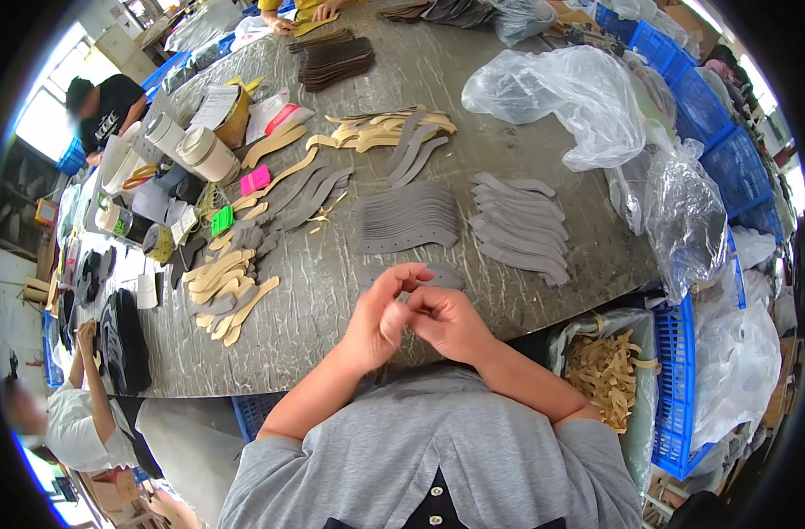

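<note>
My left hand (376,322) and my right hand (455,324) meet over the near part of the table, fingers curled and pinched together. What they pinch, if anything, is hidden by the fingers. Just beyond the fingertips shows a grey curved piece (446,276), partly covered by my hands; whether they touch it I cannot tell. Past it lies a neat overlapping row of grey curved strips (406,219). To its right, more wavy grey strips (519,227) form a looser stack. Tan-backed strips (222,284) are heaped on the left, mixed with grey ones.
Clear plastic bags (570,97) cover the right side. Below them, a lined bin (645,388) of tan scraps stands beside a blue crate (675,379). Cups and a container (210,157) crowd the left. Dark strips (332,62) lie at the back; other people work around the table.
</note>
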Tool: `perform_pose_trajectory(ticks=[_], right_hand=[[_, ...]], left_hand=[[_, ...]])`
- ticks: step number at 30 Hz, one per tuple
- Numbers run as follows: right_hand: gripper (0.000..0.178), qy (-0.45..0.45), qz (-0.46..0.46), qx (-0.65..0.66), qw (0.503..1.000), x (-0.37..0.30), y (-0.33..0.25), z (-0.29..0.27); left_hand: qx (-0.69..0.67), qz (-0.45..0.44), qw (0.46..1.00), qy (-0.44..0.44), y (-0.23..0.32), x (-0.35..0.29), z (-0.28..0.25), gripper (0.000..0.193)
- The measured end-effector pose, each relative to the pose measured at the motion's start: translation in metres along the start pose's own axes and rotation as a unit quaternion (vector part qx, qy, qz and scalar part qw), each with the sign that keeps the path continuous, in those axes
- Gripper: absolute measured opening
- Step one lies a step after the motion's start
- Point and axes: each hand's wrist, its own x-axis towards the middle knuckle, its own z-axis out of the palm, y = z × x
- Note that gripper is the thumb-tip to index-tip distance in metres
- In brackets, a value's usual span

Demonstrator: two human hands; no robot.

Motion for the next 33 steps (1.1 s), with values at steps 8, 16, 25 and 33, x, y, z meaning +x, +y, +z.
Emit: perform_pose_trajectory(ticks=[8,16,25,33], right_hand=[[0.009,0.000,0.068,0.154,0.986,0.003,-0.003,-0.009],[0.020,0.272,-0.050,0.425,0.862,0.005,-0.008,-0.109],[0.021,0.129,0.070,0.071,0.987,-0.006,0.018,-0.069],[0.017,0.148,0.085,0.066,0.983,0.002,0.025,-0.065]], left_hand=[[0.188,0.029,0.981,-0.042,0.032,0.012,-0.020,0.036],[0.168,-0.175,0.961,0.133,0.003,-0.006,-0.061,0.007],[0.168,-0.296,0.936,0.096,-0.025,0.001,-0.069,0.012],[0.191,-0.320,0.924,0.081,-0.029,0.010,-0.073,0.014]])
